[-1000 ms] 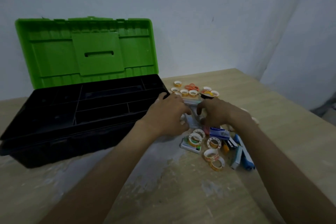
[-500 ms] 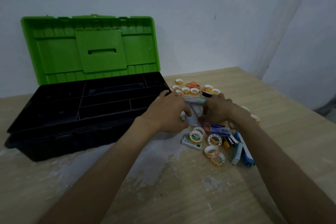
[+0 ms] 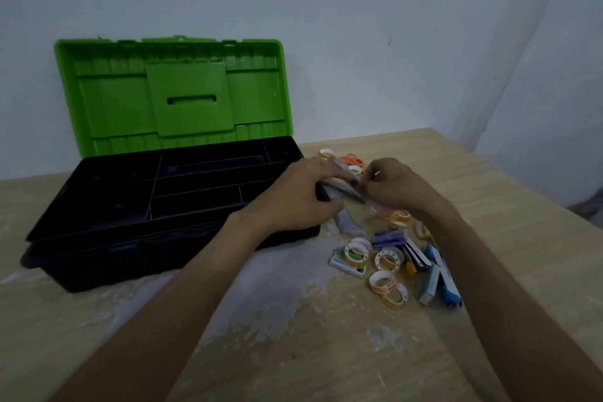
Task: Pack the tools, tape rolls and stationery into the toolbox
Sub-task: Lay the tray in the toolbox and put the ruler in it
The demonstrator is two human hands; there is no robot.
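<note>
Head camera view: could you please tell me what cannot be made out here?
- The clear packet between left hand and right hand: contents blurred, partly covered by fingers.
- Orange scissors: mostly hidden behind the hands.
- Toolbox tray compartments: too dark to tell if anything lies inside.
- Tape rolls: label print too small to read.

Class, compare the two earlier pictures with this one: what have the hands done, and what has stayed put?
Both hands, left hand and right hand, have lifted the clear plastic packet off the table and tilted it, gripping it between them. The open green-lidded black toolbox is still empty, and the tape rolls lie as before.
</note>
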